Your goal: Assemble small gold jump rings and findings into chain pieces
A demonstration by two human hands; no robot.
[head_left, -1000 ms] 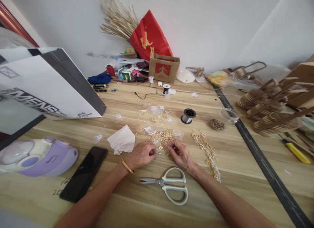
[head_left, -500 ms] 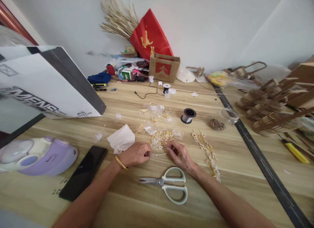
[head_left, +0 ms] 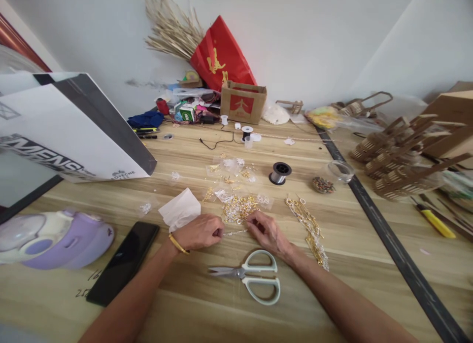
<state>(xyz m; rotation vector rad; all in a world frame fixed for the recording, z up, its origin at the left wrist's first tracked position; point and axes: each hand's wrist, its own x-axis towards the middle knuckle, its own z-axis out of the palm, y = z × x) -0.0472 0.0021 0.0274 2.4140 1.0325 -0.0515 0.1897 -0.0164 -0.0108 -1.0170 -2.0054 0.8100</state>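
Note:
A thin, pale beaded strand [head_left: 235, 232] runs between my hands, low over the table. My left hand [head_left: 201, 231], with a yellow bracelet at its wrist, is closed on the strand's left end. The right end is pinched between the fingertips of my right hand [head_left: 266, 230]. Just beyond the strand lies a heap of gold and silver beads [head_left: 236, 209], its near edge by my right fingertips. Scissors [head_left: 242, 272] with pale green handles lie on my side of the strand. To the right is a bunch of gold and silver bead chains [head_left: 309, 227].
White paper [head_left: 177, 207] and a black phone [head_left: 123, 261] lie left of my hands. A wire spool [head_left: 280, 173] and a clear jar [head_left: 340, 170] stand farther back right. Small woven baskets [head_left: 395, 178] crowd the right side; a white box [head_left: 74, 131] stands left.
The whole view has shifted slightly, so things appear a little farther left. Both hands keep nearly the same pose around the strand.

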